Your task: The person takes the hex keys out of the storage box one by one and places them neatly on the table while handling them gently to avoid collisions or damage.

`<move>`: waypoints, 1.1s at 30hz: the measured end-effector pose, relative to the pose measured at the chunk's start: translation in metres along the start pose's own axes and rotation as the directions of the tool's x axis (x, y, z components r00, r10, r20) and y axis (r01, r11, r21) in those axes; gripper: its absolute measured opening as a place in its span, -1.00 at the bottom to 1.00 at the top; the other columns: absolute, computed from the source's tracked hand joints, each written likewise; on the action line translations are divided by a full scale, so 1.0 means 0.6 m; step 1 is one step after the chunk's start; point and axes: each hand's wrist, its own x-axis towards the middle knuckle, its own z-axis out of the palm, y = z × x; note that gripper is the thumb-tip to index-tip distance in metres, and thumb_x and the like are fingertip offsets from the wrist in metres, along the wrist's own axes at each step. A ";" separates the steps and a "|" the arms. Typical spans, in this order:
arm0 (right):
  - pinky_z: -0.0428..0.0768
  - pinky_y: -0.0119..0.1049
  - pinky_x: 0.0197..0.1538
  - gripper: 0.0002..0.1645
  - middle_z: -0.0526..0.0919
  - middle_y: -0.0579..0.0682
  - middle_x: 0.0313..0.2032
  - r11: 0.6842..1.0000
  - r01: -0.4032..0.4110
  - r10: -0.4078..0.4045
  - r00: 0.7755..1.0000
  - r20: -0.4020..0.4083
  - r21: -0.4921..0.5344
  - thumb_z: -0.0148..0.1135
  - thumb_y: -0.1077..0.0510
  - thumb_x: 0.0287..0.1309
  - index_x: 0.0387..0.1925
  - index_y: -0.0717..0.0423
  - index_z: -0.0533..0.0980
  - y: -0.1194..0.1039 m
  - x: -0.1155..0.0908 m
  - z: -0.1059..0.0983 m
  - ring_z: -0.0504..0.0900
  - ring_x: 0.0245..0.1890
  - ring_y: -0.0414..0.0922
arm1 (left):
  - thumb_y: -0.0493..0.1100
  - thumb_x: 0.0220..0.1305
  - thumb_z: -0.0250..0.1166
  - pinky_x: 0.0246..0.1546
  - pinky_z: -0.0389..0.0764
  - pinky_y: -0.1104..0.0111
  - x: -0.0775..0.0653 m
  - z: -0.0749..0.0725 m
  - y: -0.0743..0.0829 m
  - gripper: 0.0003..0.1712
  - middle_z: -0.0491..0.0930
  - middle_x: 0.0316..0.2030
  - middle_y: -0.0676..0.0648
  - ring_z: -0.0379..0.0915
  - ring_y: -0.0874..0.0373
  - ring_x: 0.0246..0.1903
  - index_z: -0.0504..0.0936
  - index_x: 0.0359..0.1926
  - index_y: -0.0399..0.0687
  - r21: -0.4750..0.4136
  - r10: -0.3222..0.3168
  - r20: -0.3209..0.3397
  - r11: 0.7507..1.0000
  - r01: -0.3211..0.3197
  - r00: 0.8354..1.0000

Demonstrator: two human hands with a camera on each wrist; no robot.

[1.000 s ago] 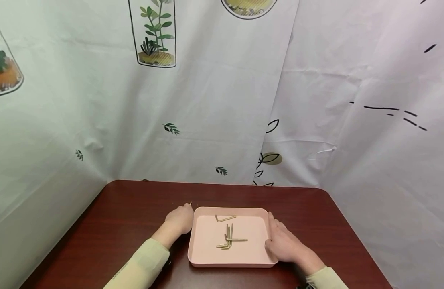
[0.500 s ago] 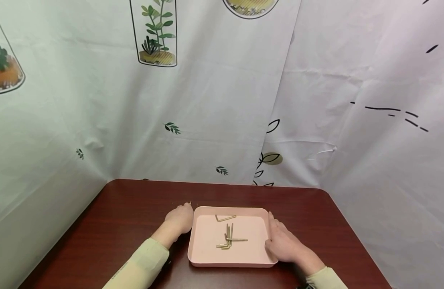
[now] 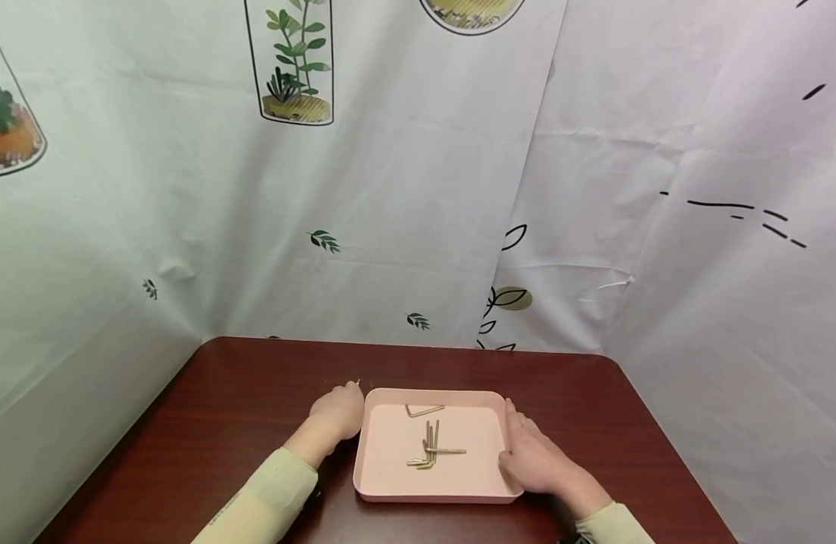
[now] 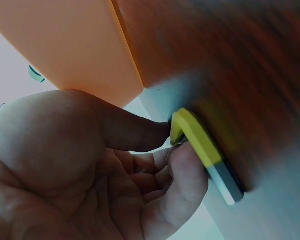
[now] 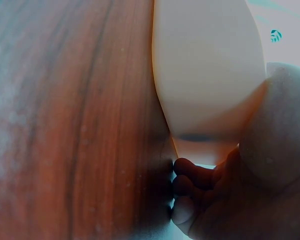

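Note:
A pale pink tray (image 3: 468, 480) sits on the table with several brass-coloured L-shaped hex keys in it. One hex key (image 3: 427, 412) lies alone near the tray's back edge; the others form a crossed cluster, with one key (image 3: 448, 452) lying sideways. Beside the tray's left edge, my left hand (image 3: 339, 414) pinches another hex key (image 4: 196, 136) between thumb and finger, low over the table. Only its tip shows in the head view. My right hand (image 3: 536, 459) grips the tray's right side, thumb over the rim and fingers along the outer wall.
The dark red-brown wooden table (image 3: 254, 393) has rounded back corners. White printed cloth (image 3: 404, 189) hangs behind it and on both sides.

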 end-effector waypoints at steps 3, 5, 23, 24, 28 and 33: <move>0.34 0.28 0.55 0.07 0.27 0.58 0.55 1.000 -0.001 0.001 1.000 -0.004 -0.001 0.24 0.31 0.25 0.63 0.65 -0.02 0.000 -0.001 0.000 0.29 0.60 0.38 | -0.27 0.64 0.14 -0.14 0.76 -0.18 0.002 0.002 -0.001 -0.46 0.59 0.15 -0.53 0.66 -0.36 0.11 0.40 0.45 -0.60 -0.006 0.003 -0.003 1.000 -0.003 1.000; 0.34 0.28 0.55 0.07 0.27 0.58 0.55 1.000 -0.001 0.001 1.000 -0.005 -0.002 0.24 0.31 0.25 0.63 0.65 -0.02 -0.001 -0.001 0.000 0.29 0.59 0.38 | -0.22 0.66 0.12 -0.12 0.75 -0.17 0.017 0.018 -0.011 -0.45 0.59 0.15 -0.52 0.66 -0.34 0.10 0.42 0.44 -0.58 0.001 0.004 -0.016 1.000 -0.004 1.000; 0.33 0.29 0.55 0.07 0.25 0.58 0.56 1.000 -0.017 0.017 1.000 0.016 -0.003 0.23 0.30 0.27 0.64 0.63 -0.04 0.000 0.002 -0.002 0.29 0.60 0.38 | -0.20 0.63 0.19 -0.10 0.75 -0.16 -0.010 -0.006 -0.001 -0.46 0.58 0.06 -0.53 0.69 -0.34 -0.04 0.47 0.36 -0.61 0.019 0.024 -0.050 1.000 -0.023 0.998; 0.34 0.28 0.55 0.07 0.26 0.58 0.55 1.000 -0.015 0.015 1.000 0.014 -0.008 0.23 0.30 0.26 0.64 0.64 -0.03 0.000 0.002 -0.002 0.30 0.59 0.38 | -0.18 0.63 0.19 -0.10 0.75 -0.16 -0.005 -0.002 -0.003 -0.46 0.58 0.04 -0.53 0.69 -0.33 -0.07 0.48 0.35 -0.60 0.024 0.024 -0.057 0.999 -0.023 0.998; 0.34 0.28 0.55 0.07 0.28 0.60 0.54 1.000 -0.012 0.012 1.000 0.008 -0.014 0.24 0.30 0.26 0.63 0.65 -0.03 0.000 0.002 -0.002 0.31 0.58 0.39 | -0.16 0.62 0.22 -0.15 0.74 -0.18 0.004 0.005 -0.006 -0.45 0.56 0.01 -0.52 0.68 -0.33 -0.12 0.49 0.35 -0.58 0.027 0.016 -0.053 1.000 -0.014 0.998; 0.32 0.29 0.56 0.07 0.26 0.59 0.55 1.000 -0.019 0.019 1.000 0.010 0.000 0.24 0.30 0.26 0.64 0.64 -0.03 -0.001 0.002 -0.002 0.29 0.59 0.39 | -0.13 0.62 0.24 -0.18 0.72 -0.17 0.010 0.010 -0.014 -0.44 0.56 0.02 -0.50 0.67 -0.31 -0.14 0.50 0.36 -0.55 0.023 0.021 -0.044 1.000 -0.020 0.999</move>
